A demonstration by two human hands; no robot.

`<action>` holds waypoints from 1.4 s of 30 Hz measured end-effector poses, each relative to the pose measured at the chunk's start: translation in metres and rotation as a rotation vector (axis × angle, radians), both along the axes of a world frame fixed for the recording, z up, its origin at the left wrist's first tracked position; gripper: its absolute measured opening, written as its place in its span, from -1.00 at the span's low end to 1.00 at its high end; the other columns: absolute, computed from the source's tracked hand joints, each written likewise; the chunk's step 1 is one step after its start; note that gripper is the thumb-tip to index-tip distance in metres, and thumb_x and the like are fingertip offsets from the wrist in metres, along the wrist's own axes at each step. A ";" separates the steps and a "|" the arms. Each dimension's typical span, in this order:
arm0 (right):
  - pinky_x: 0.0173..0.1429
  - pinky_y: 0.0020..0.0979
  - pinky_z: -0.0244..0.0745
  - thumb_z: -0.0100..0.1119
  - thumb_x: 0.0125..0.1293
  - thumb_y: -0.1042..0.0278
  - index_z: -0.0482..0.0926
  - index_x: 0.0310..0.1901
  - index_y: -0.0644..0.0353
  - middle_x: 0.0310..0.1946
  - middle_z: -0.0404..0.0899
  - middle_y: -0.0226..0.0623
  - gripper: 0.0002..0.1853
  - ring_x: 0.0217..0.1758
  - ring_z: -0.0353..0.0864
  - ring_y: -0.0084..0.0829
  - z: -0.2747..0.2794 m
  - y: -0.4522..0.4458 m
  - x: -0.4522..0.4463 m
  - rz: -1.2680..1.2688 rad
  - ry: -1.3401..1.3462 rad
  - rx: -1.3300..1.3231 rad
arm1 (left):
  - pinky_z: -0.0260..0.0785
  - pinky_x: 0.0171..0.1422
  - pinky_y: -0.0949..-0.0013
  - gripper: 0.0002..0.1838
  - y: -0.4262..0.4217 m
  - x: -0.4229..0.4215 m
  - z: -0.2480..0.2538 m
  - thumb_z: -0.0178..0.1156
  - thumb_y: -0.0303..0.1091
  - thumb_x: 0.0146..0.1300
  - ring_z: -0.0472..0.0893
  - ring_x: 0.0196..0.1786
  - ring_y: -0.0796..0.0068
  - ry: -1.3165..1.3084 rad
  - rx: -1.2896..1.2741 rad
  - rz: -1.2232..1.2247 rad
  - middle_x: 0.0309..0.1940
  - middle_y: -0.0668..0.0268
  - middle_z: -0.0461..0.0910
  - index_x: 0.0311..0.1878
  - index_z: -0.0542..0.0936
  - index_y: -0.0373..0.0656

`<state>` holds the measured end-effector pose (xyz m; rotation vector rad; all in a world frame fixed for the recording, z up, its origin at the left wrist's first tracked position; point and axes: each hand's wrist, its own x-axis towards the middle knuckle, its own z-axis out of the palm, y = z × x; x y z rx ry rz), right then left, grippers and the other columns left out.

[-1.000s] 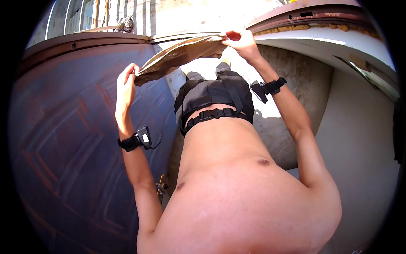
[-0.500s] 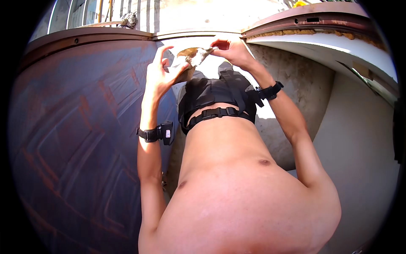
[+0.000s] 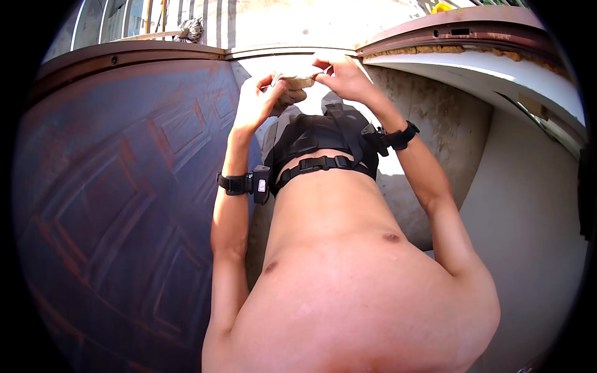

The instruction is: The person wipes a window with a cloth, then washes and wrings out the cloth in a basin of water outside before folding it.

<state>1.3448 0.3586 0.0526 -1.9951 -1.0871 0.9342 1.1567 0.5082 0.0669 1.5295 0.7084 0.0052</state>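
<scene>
A soiled off-white cloth glove (image 3: pixel 301 82) is stretched between my two hands, in front of my dark shorts. My left hand (image 3: pixel 254 107) pinches one side of its cuff between thumb and fingers. The opposite side of the cuff is gripped by the fingertips of my right hand (image 3: pixel 348 78). Below the cuff, the finger part bunches and hangs near my left thumb. Black straps with small devices circle both wrists.
A dark, rust-streaked door panel (image 3: pixel 124 186) fills the left side. On the right stands a white-edged panel (image 3: pixel 460 65) beside a stained wall (image 3: pixel 429 112). Beyond the doorway sill (image 3: pixel 292 51) lie a mop head (image 3: pixel 189 30) and a sunlit floor.
My left hand has moved right, and its spread fingers have closed on the glove's cuff. The cuff is now drawn straighter between both hands. My right hand has barely moved.
</scene>
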 end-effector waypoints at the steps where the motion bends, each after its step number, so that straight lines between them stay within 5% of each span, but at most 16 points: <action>1: -0.06 -0.38 0.58 0.38 0.23 0.32 0.65 0.00 0.36 -0.24 0.72 -0.11 -0.64 -0.21 0.68 -0.38 0.003 0.000 0.002 -0.001 -0.002 0.001 | 0.38 -0.11 0.49 -0.75 -0.002 0.001 0.001 0.24 -0.27 0.36 0.50 -0.23 0.69 -0.047 -0.024 0.045 -0.28 0.35 0.67 -0.19 0.65 -0.32; 3: 0.06 -0.39 0.54 0.41 0.25 0.25 0.60 0.14 0.29 -0.08 0.68 -0.18 -0.53 -0.07 0.63 -0.43 0.006 -0.004 0.000 -0.119 0.456 0.043 | 0.41 -0.09 0.49 -0.77 -0.007 -0.003 -0.001 0.23 -0.30 0.38 0.53 -0.23 0.66 -0.099 -0.047 0.096 -0.28 0.32 0.68 -0.15 0.64 -0.33; 11: 0.16 -0.45 0.46 0.43 0.28 0.17 0.56 0.15 0.34 -0.01 0.63 -0.25 -0.48 0.01 0.57 -0.49 0.008 0.003 0.006 -0.070 0.587 -0.054 | 0.42 0.26 0.42 -0.62 -0.006 -0.012 -0.007 0.22 -0.43 0.41 0.60 0.09 0.52 -0.095 -0.236 0.020 0.04 0.19 0.68 0.25 0.56 -0.34; 14: -0.13 -0.51 0.50 0.46 0.22 0.16 0.64 -0.04 0.21 -0.13 0.66 -0.25 -0.62 -0.15 0.58 -0.52 -0.004 0.006 0.007 -0.078 0.594 0.079 | 0.42 0.27 0.42 -0.63 -0.006 -0.012 -0.007 0.19 -0.47 0.43 0.60 0.10 0.51 -0.136 -0.188 -0.017 0.05 0.20 0.67 0.25 0.56 -0.35; 17: -0.03 -0.48 0.50 0.47 0.21 0.08 0.65 -0.04 0.21 -0.13 0.67 -0.25 -0.58 -0.11 0.59 -0.49 -0.002 0.004 0.008 -0.097 0.703 -0.017 | 0.39 0.31 0.39 -0.66 -0.008 -0.013 -0.006 0.15 -0.49 0.41 0.59 0.12 0.50 -0.139 -0.229 0.032 0.06 0.21 0.68 0.21 0.61 -0.30; 19: 0.31 -0.45 0.36 0.43 0.27 0.04 0.55 0.16 0.33 0.05 0.60 -0.26 -0.41 0.15 0.54 -0.43 -0.007 0.003 0.006 -0.121 0.697 -0.060 | 0.39 0.31 0.39 -0.66 -0.008 -0.013 -0.003 0.15 -0.49 0.41 0.59 0.12 0.50 -0.151 -0.237 0.033 0.05 0.22 0.69 0.21 0.61 -0.30; 22: 0.24 -0.37 0.37 0.45 0.21 -0.10 0.65 -0.01 0.23 -0.04 0.63 -0.27 -0.45 0.03 0.54 -0.43 0.002 0.001 0.007 -0.069 0.760 -0.022 | 0.40 0.28 0.42 -0.66 -0.006 -0.012 0.003 0.14 -0.50 0.42 0.58 0.10 0.52 -0.162 -0.246 -0.009 0.04 0.23 0.68 0.22 0.60 -0.31; 29: 0.37 -0.37 0.24 0.46 0.21 -0.08 0.60 0.08 0.23 0.04 0.62 -0.26 -0.41 0.22 0.48 -0.40 -0.014 -0.003 0.007 -0.024 0.944 -0.053 | 0.42 0.23 0.43 -0.67 -0.006 -0.013 0.010 0.13 -0.50 0.43 0.59 0.07 0.53 -0.180 -0.234 -0.085 0.01 0.24 0.68 0.22 0.59 -0.31; 32: 0.39 -0.39 0.28 0.44 0.26 0.12 0.58 0.13 0.26 0.06 0.61 -0.27 -0.49 0.23 0.50 -0.39 -0.017 -0.003 0.006 -0.170 0.950 -0.057 | 0.48 0.12 0.48 -0.62 -0.003 -0.012 0.010 0.23 -0.48 0.38 0.62 -0.03 0.58 -0.097 -0.292 -0.046 0.02 0.25 0.67 0.25 0.57 -0.28; 34: 0.40 -0.40 0.32 0.41 0.28 0.32 0.54 0.20 0.29 0.12 0.60 -0.22 -0.51 0.24 0.52 -0.40 -0.020 0.003 0.018 -0.083 1.049 0.217 | 0.50 0.04 0.51 -0.55 0.001 -0.011 0.018 0.31 -0.47 0.31 0.62 -0.09 0.61 -0.069 -0.191 -0.010 0.05 0.24 0.66 0.27 0.54 -0.26; 36: 0.30 -0.40 0.43 0.36 0.32 0.38 0.60 0.12 0.31 0.05 0.67 -0.24 -0.63 0.14 0.60 -0.45 -0.032 0.002 0.036 -0.110 0.794 0.130 | 0.51 -0.17 0.60 -0.36 0.005 -0.009 0.023 0.51 -0.44 0.11 0.61 -0.24 0.71 -0.047 -0.047 0.074 0.10 0.24 0.60 0.28 0.51 -0.17; 42: 0.18 -0.44 0.48 0.32 0.37 0.34 0.63 0.04 0.31 -0.12 0.68 -0.33 -0.71 0.00 0.62 -0.52 -0.040 -0.017 0.074 -0.371 0.536 0.257 | 0.55 -0.14 0.54 -0.46 0.041 -0.056 0.019 0.59 -0.37 0.01 0.63 -0.18 0.62 0.121 0.321 0.011 -0.11 0.35 0.53 0.08 0.60 -0.16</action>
